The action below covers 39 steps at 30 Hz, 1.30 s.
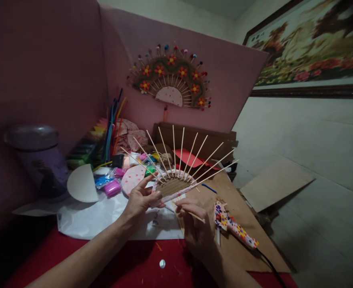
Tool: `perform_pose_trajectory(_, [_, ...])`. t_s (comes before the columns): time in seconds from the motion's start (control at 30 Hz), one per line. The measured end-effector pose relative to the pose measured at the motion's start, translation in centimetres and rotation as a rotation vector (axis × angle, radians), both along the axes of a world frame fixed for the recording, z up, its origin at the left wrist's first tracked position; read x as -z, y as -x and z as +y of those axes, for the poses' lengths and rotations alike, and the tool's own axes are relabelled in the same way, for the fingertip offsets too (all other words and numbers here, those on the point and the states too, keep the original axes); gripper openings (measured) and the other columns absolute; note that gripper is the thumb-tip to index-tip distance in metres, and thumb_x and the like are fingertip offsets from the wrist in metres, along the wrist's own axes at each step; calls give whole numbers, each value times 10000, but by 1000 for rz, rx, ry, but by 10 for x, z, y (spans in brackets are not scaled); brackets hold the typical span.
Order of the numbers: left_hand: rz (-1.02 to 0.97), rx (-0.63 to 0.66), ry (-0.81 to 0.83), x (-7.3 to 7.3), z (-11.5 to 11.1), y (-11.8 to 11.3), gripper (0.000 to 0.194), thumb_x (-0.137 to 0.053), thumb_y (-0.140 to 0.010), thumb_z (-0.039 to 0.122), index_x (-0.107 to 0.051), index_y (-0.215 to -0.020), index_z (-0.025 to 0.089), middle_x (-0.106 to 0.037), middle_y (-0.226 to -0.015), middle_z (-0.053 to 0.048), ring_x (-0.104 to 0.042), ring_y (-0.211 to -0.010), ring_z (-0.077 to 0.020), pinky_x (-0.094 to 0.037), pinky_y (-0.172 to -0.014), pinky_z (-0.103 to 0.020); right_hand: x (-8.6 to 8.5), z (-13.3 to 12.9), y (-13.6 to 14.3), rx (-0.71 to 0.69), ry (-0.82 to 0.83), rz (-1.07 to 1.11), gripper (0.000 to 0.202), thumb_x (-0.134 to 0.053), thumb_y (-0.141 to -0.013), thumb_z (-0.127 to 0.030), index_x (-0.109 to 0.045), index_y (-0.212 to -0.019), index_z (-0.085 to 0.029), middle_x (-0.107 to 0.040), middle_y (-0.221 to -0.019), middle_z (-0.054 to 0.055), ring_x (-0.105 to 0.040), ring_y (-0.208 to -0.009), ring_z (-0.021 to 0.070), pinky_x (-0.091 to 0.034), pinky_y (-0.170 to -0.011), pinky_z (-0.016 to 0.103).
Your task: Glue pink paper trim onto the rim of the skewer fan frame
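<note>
Over white plastic sheet [98, 220]: holding cardboard half-circle [172, 187] with fanned sticks [181, 150] in left hand [139, 199], pinching edge between thumb and fingers; pinching loose stick [198, 218] in right hand [196, 230], near flowered glue gun [238, 230].

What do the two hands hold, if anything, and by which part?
The left hand holds the half-round cardboard piece by its left corner; the right hand holds a thin stick near its middle.

Home craft corner | floral glue gun [234, 227] | clay packets [112, 188] | framed picture [311, 52] on tiled wall [302, 136]
</note>
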<state>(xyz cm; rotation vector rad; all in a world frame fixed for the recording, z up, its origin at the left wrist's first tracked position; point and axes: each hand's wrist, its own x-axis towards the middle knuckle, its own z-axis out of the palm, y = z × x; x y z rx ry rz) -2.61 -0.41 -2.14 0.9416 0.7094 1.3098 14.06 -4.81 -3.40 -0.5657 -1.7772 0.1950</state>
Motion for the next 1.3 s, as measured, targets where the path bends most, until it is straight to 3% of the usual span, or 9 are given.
perform_pose_trajectory(0.53, [22, 23, 3, 3, 1, -1, 801, -709, -626, 178, -325, -1329, 166, -624, -630, -11, -618, -585, -177, -524, -525, -307, 4, -3, -3, -18, 28, -49, 442, -443, -775, 42, -419, -1142, -205, -541, -1045, 97, -544, -963, 181, -494, -797, 371])
perform_pose_trajectory(0.8, [34, 20, -4, 1, -2, -1, 778, -711, -623, 187, -353, -1314, 167, -627, -646, -11, -598, -551, -150, -529, -529, -305, 0, -2, 0, 8, 1, -34, 391, -445, -783, 20, -447, -1105, -201, -579, -1001, 95, -568, -956, 190, -505, -782, 373])
perform_pose_trajectory(1.1, [55, -31, 58, -4, -3, -3, 796, -745, -567, 207, -395, -1279, 146, -621, -643, -10, -621, -570, -180, -535, -511, -312, 7, 6, 2, 0, -4, 134, 342, -413, -835, -31, -447, -1104, -239, -606, -986, 81, -603, -886, 178, -538, -671, 342])
perform_pose_trajectory(1.3, [98, -57, 40, 1, 0, -1, 763, -741, -578, 224, -417, -1266, 152, -627, -650, -15, -620, -562, -170, -526, -528, -302, 2, 7, 4, -3, -24, 213, 303, -386, -850, -43, -456, -1073, -236, -592, -1009, 88, -593, -880, 180, -531, -677, 368])
